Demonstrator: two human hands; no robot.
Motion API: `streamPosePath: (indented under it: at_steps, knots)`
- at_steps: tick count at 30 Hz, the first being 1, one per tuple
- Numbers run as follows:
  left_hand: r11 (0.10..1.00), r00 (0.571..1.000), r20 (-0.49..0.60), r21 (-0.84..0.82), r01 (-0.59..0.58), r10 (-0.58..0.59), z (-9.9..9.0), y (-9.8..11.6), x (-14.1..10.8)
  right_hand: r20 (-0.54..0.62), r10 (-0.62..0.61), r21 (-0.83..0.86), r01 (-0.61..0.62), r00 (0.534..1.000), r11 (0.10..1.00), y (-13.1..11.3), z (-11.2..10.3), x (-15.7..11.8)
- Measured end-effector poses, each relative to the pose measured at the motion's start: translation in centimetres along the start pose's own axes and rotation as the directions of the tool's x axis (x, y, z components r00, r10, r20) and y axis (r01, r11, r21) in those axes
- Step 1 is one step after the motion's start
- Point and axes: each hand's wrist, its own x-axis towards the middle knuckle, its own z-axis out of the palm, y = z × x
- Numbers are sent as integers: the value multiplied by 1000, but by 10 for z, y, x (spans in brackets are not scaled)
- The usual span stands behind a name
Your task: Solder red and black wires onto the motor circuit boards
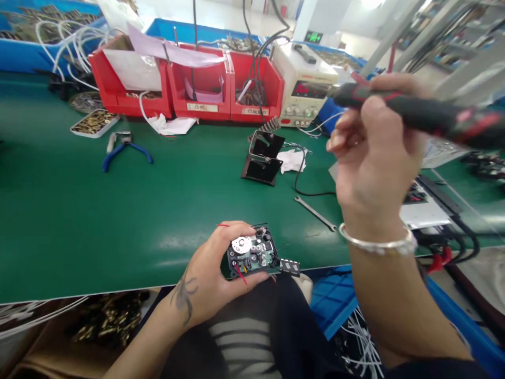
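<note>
In my left hand point(221, 258) is a small black housing with a circuit board point(254, 251), gripped by its sides at the table's front edge. A round silvery disc point(241, 244) sits on the board, and short red wires stick out. A small black flap with light marks point(290, 266) juts from its right side. Raised at the right, my right hand point(381, 131) is closed around a black and red electric screwdriver point(418, 109), blurred by motion. Its tip end points left, in front of the power supply, well apart from the board.
Red bins point(201, 95) and a power supply point(305, 87) line the back of the green table point(177, 195). Blue-handled pliers point(126, 149), a tray of brass parts point(94, 123), a black metal stand point(262, 158) and a wrench point(315, 213) lie on it. A blue crate point(335, 300) is below.
</note>
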Motion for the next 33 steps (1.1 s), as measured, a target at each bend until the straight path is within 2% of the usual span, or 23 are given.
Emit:
streamPosePath:
  at_steps: [2, 3, 4, 5, 7, 9, 10, 12, 13, 14, 17, 20, 25, 28, 33]
  knots:
    - [1000, 1000, 4, 8, -9, 9, 0, 1, 2, 39, -98, 11, 97, 994, 995, -20, -5, -50]
    - [1000, 1000, 4, 13, -17, 17, 0, 2, 3, 106, -130, -16, 133, 986, 991, -25, -7, -73]
    - [999, 1000, 2, 20, -26, 26, 0, 2, 5, 290, -168, -141, 215, 942, 966, -28, -10, -94]
    - [999, 999, 6, 29, -35, 35, -1, 2, 5, 413, -135, -183, 228, 900, 956, -28, -14, -111]
    - [997, 999, 7, 52, -48, 48, -2, 4, 4, 552, -102, -256, 285, 828, 924, -21, -19, -134]
    - [985, 993, -76, 154, -81, 93, -3, 9, -2, 555, -112, -290, 318, 824, 903, -11, -23, -146]
    - [964, 975, -165, 243, -105, 147, -3, 12, -7, 541, -125, -304, 333, 831, 893, -7, -24, -148]
    - [885, 883, -352, 446, -135, 312, -3, 21, -20, 514, -145, -317, 344, 846, 884, -2, -25, -150]
    - [843, 844, -379, 518, -146, 379, -2, 25, -26, 507, -143, -320, 339, 850, 885, -1, -25, -150]
    - [819, 842, -360, 554, -153, 401, 0, 29, -32, 506, -143, -326, 342, 850, 881, -1, -25, -150]
    - [802, 909, -252, 583, -130, 331, 5, 35, -38, 507, -153, -347, 363, 848, 865, -4, -25, -151]
    - [793, 923, -253, 603, -85, 291, 7, 36, -32, 513, -159, -347, 374, 844, 860, -7, -25, -153]
    - [869, 952, -230, 490, -67, 203, 2, 38, -22, 548, -146, -351, 385, 824, 854, -11, -22, -154]
    - [914, 942, -279, 401, -60, 184, 6, 37, -23, 542, -151, -377, 399, 827, 836, -13, -21, -155]
    - [932, 876, -429, 359, -59, 221, 15, 27, -29, 518, -123, -395, 363, 847, 844, -14, -20, -158]
